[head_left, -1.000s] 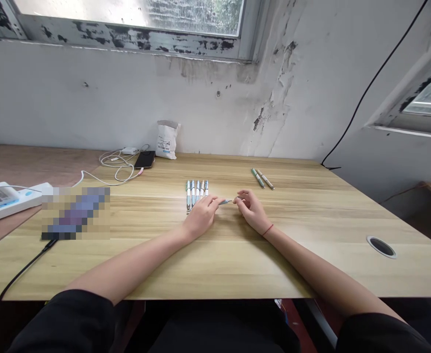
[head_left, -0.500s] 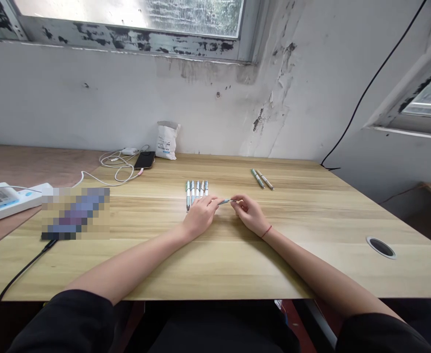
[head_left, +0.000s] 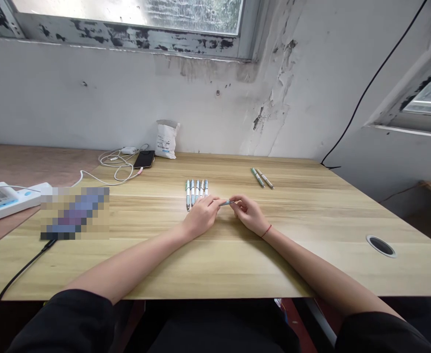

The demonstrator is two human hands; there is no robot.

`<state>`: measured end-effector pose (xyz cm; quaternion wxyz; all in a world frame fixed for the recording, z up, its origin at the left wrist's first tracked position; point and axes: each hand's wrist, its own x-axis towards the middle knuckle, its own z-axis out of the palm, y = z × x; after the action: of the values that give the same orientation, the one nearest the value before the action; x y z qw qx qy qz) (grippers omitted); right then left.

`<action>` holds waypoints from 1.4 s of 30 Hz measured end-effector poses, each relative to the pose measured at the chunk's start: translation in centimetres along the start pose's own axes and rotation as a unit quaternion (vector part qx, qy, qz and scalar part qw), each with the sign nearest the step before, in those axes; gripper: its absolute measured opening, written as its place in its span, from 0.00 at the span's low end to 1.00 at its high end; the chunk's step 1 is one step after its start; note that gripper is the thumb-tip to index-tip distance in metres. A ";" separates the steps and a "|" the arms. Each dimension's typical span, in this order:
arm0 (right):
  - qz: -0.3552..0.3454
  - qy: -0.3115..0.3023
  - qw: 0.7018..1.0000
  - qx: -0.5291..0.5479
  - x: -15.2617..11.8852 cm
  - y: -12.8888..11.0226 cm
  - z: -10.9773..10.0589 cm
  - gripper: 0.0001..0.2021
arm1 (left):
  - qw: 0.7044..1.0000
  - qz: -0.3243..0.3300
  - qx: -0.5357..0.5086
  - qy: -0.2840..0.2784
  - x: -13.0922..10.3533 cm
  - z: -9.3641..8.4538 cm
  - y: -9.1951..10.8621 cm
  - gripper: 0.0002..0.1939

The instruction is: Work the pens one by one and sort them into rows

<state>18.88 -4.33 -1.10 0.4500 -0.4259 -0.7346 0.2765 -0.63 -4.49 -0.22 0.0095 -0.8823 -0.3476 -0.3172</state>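
Note:
Between my two hands lies a light-blue pen (head_left: 226, 202), held sideways just above the desk. My left hand (head_left: 202, 215) is closed around its left end, while the fingertips of my right hand (head_left: 248, 212) pinch the right end, where its tip is partly hidden. Just beyond my left hand, a row of several pens (head_left: 192, 192) lies side by side on the desk, their lower ends partly covered by my fingers. Farther back to the right, a green pen (head_left: 257, 177) rests at a slant beside a beige pen (head_left: 266, 179).
A white packet (head_left: 167, 139) stands against the wall, next to a phone (head_left: 144, 159) with a coiled white cable (head_left: 118, 171). At left are a power strip (head_left: 20, 201) and a blurred-out device (head_left: 76, 213). A round cable hole (head_left: 380, 246) sits at the desk's right.
The pen between my hands has shifted slightly, with more of its shaft showing near my right fingertips. Both hands stay almost in place, and the other pens have not moved.

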 end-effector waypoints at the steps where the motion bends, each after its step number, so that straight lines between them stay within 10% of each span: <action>1: -0.005 0.000 1.000 -0.009 0.0 0.1 0.0 0.13 | 1.000 0.001 0.000 -0.001 0.0 0.0 0.0 0.16; 42: -0.086 -0.039 0.982 -0.165 0.3 -0.2 -1.3 0.09 | 0.999 0.036 0.024 0.015 -0.2 0.5 -0.4 0.17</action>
<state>19.89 -4.12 -0.21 0.3666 -0.4184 -0.8209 0.1287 -0.77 -4.19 -0.83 0.0476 -0.8891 -0.3227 -0.3212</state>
